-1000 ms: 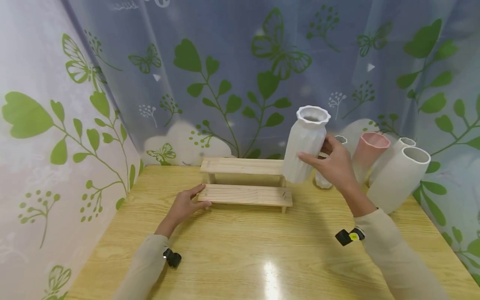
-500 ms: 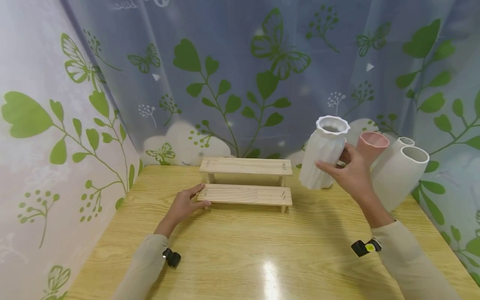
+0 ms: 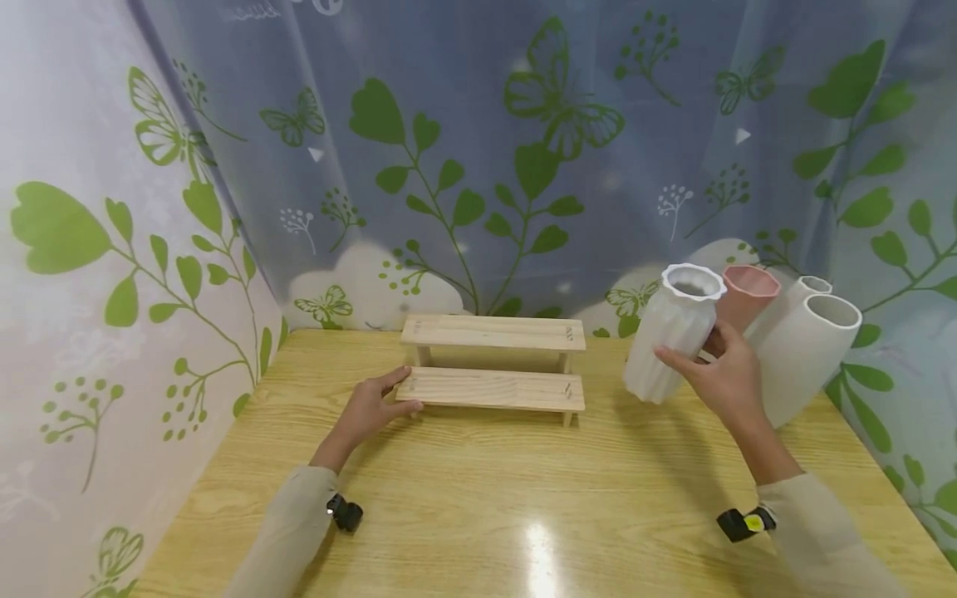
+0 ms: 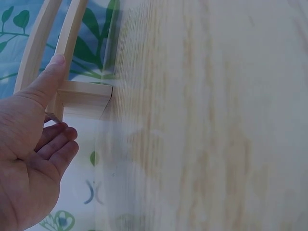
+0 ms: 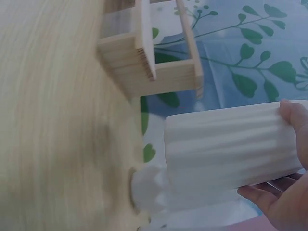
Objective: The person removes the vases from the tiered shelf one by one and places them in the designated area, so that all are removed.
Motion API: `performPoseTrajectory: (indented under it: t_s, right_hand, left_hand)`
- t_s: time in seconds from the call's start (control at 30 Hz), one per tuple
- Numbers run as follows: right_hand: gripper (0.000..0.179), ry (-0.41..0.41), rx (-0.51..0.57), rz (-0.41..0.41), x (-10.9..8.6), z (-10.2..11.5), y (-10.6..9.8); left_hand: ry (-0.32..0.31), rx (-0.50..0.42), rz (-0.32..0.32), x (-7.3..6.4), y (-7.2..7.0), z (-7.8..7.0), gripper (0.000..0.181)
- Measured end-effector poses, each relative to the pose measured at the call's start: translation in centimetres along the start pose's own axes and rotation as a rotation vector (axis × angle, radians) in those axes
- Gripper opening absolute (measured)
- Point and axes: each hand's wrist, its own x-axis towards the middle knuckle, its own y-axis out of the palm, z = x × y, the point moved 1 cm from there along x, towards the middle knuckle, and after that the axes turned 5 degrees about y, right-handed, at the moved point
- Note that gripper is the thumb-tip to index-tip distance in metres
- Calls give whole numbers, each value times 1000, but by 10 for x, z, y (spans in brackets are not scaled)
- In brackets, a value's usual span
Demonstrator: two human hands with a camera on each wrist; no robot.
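Note:
My right hand [image 3: 727,378] holds a white fluted vase [image 3: 667,345] with a scalloped rim, thumb on its near side and fingers behind. The vase tilts a little, and in the right wrist view its base hangs apart from the wooden table [image 5: 53,125]. To its left stands a two-step wooden stand [image 3: 486,388]. My left hand [image 3: 368,409] grips the left end of the lower step, with the thumb at the front edge. The left wrist view shows that thumb along the stand's wood [image 4: 86,96], the other fingers loosely bent below.
On the right are a pink vase [image 3: 750,286], a tall smooth white vase [image 3: 807,357] and a narrower white one [image 3: 813,285] behind it. Another white faceted vase [image 5: 148,187] stands close beyond the held one. A leaf-patterned curtain [image 3: 449,166] borders the table's back.
My right hand has carried the fluted vase rightward, down and toward me, away from the stand's right end. The left hand has stayed in place on the lower step.

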Motion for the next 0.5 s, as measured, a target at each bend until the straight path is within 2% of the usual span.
performPoseTrajectory:
  t_s: [0.23, 0.5]
  right_hand:
    - [81, 21, -10, -45, -4, -20, -3]
    - [81, 115, 0, -134, -6, -42, -3]
  left_hand:
    - [21, -16, -4, 0, 0, -3, 80]
    - [20, -10, -6, 1, 1, -2, 80]
